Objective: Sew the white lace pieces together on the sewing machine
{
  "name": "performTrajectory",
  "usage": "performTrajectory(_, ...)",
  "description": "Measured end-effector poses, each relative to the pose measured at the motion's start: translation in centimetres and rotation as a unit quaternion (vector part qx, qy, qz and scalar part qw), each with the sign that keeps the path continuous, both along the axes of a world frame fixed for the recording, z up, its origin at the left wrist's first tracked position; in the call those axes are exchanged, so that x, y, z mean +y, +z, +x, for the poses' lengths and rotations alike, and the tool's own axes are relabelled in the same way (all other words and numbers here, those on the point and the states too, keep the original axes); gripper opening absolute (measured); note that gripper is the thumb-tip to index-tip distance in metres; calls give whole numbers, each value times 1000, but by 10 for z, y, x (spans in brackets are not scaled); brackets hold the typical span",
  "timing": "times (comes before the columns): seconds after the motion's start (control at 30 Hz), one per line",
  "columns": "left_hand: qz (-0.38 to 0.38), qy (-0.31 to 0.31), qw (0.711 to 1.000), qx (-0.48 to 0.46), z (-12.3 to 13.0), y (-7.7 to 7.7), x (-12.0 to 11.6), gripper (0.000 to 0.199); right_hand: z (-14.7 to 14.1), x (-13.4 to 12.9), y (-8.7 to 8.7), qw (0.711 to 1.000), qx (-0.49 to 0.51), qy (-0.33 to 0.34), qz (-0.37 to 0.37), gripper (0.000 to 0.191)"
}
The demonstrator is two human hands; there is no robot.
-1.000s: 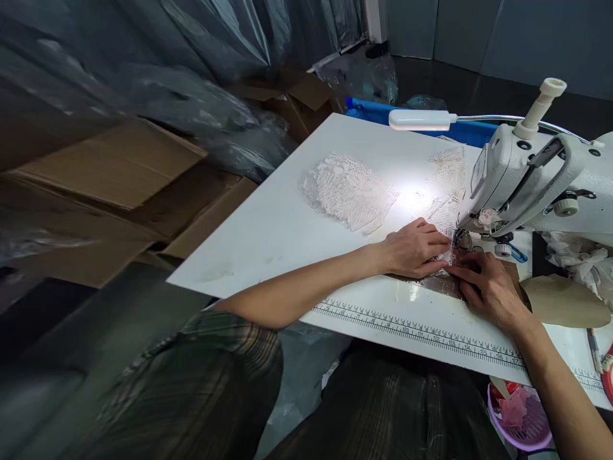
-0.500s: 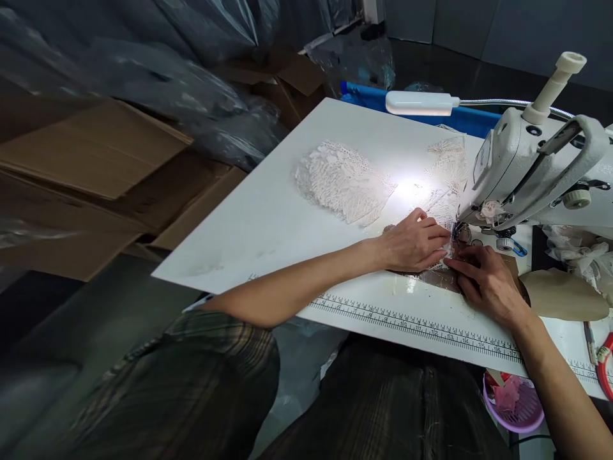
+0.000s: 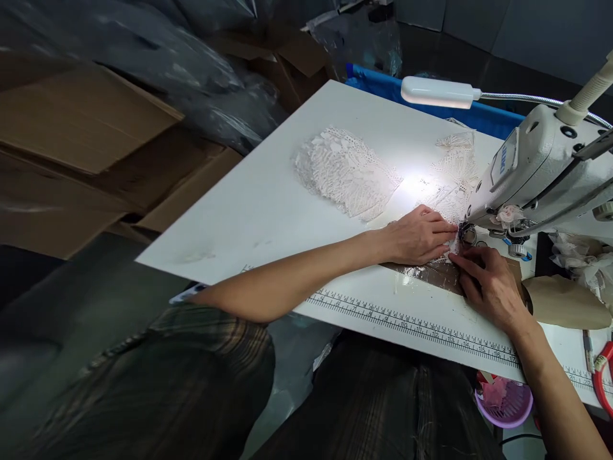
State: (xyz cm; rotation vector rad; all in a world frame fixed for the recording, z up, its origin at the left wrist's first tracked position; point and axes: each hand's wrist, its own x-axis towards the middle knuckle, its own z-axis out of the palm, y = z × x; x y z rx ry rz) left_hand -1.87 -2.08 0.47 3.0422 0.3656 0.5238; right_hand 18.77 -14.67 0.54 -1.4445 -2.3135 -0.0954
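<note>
My left hand (image 3: 417, 235) lies flat with fingers stretched toward the needle of a white sewing machine (image 3: 531, 167), resting on white lace (image 3: 446, 199). On the near side of the needle is my right hand (image 3: 491, 281), its index finger reaching the lace edge and its thumb apart. No grip on the lace shows. The lace under the presser foot is partly hidden by my fingers. Beneath both hands a brown shiny plate (image 3: 431, 276) covers part of the table. Left of the machine sits a pile of white lace pieces (image 3: 347, 172).
A printed ruler (image 3: 407, 326) runs along the white tabletop's (image 3: 268, 223) front edge. A lamp (image 3: 438, 92) lights the work. Red-handled scissors (image 3: 601, 377) lie at the right. Below hangs a purple basket (image 3: 510, 409). Cardboard boxes (image 3: 81, 121) stand at the left.
The view has shifted, so the machine appears farther right and larger. Both hands keep nearly the same places beside the needle, and the left fingers still lie on the lace.
</note>
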Motion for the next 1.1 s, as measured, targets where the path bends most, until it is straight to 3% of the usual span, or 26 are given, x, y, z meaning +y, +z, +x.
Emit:
performTrajectory(0.47, -27, -30, 999, -29, -1, -6, 9, 33, -2, 0, -2, 1000, 6, -12, -9, 36)
performTrajectory(1.1, -59, -5, 998, -1, 2, -4, 5, 29, -2, 1, 2, 999, 40, -12, -12, 35)
